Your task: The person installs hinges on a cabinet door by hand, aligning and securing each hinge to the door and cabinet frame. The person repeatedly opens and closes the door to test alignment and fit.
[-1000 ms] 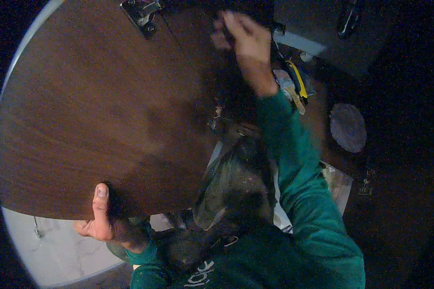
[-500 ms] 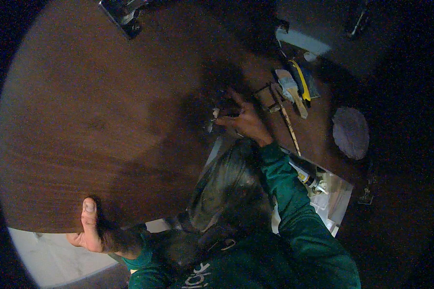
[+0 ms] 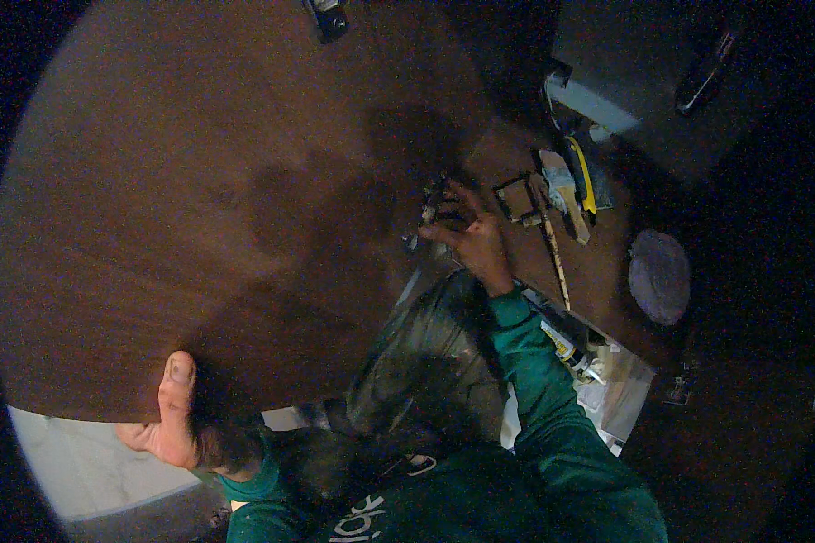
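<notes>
A large brown wood-grain panel (image 3: 172,244) fills the left and middle of the view. My left hand (image 3: 176,421) grips its near edge, thumb laid on top and the other fingers hidden beneath. At the panel's right side, my right hand (image 3: 480,235) has its thumb and a finger curled around a small metal hinge (image 3: 428,214). Deep shadow hides part of those fingers and their contact with it. Another metal hinge (image 3: 328,20) is fixed at the panel's far edge.
Right of my right hand lie a paintbrush (image 3: 566,199), a yellow-and-black knife-like tool (image 3: 586,176), a thin stick (image 3: 553,249) and a dark square frame (image 3: 516,201). Nearer, a tube (image 3: 566,348) lies in a pale box (image 3: 624,398). A round greyish pad (image 3: 659,276) lies farther right.
The view has shifted, so the tools and far hinge appear farther right. Both hands keep nearly the same hold on the panel and the near hinge.
</notes>
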### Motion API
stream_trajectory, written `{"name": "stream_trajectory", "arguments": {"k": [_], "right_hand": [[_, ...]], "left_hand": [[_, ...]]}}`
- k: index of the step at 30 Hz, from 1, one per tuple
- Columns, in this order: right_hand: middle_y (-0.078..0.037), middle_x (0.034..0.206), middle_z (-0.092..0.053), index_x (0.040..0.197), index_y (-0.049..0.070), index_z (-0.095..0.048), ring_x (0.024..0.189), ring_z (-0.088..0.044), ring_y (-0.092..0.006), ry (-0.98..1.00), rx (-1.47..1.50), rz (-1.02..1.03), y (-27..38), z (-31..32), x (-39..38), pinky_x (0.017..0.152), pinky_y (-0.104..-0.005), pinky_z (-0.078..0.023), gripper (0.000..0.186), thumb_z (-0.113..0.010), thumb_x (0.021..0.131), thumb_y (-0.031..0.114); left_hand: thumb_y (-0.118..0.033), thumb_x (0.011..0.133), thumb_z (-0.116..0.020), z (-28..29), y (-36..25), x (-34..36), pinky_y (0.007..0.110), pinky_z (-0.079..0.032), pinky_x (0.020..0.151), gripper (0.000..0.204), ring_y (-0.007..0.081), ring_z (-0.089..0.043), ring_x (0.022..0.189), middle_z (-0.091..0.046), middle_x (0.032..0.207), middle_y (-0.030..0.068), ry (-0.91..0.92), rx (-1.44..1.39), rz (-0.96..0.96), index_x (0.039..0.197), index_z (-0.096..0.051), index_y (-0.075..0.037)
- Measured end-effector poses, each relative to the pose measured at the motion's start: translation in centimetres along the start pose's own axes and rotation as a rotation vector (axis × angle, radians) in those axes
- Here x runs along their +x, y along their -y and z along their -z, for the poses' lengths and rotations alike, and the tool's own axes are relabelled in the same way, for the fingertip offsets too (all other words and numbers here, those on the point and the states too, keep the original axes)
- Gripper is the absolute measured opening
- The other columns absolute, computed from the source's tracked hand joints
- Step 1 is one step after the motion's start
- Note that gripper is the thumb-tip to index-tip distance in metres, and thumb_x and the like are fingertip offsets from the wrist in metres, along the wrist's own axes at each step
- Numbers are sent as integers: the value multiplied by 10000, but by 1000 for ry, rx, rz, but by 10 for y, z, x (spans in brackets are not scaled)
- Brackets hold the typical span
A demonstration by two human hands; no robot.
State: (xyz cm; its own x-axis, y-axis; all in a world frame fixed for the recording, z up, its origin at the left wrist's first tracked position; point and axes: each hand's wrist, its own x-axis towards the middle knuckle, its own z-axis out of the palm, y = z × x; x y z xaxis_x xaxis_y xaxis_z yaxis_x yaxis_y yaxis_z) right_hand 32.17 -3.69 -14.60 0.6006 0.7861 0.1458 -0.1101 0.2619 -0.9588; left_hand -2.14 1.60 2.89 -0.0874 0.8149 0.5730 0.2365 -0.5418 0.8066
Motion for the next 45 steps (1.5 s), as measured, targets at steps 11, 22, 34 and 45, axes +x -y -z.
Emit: {"name": "stream_trajectory", "arguments": {"k": [11,22,34,45], "right_hand": [[-87,1035,-590,1273,14,-469,883,-604,-161,-57,-213,28,5,-4,-1,764,-294,-553,766,-848,607,38],[-69,972,-608,1100,-56,-549,850,-612,-157,-191,-251,223,11,-21,-1,726,-298,-560,664,-886,539,57],[-82,972,-619,1110,-64,-547,852,-631,-174,-230,-284,205,4,-15,5,731,-316,-557,635,-858,565,33],[-69,1001,-581,1122,-83,-561,847,-609,-162,-298,-439,222,14,-20,7,730,-294,-531,691,-876,527,74]], "left_hand": [[31,781,-628,-23,-29,5,367,-531,765,192,261,-649,820,-660,954,207,167,-400,134,970,-624,63],[68,734,-691,-4,-36,1,353,-503,820,324,207,-615,842,-652,1010,157,108,-57,145,1050,-618,47],[75,663,-762,-8,-24,-13,385,-501,843,418,206,-605,851,-641,1007,173,103,-33,163,1051,-610,51],[57,614,-697,-7,-28,-18,427,-393,942,639,253,-405,1028,-431,1174,179,40,-132,219,1186,-412,47]]}}
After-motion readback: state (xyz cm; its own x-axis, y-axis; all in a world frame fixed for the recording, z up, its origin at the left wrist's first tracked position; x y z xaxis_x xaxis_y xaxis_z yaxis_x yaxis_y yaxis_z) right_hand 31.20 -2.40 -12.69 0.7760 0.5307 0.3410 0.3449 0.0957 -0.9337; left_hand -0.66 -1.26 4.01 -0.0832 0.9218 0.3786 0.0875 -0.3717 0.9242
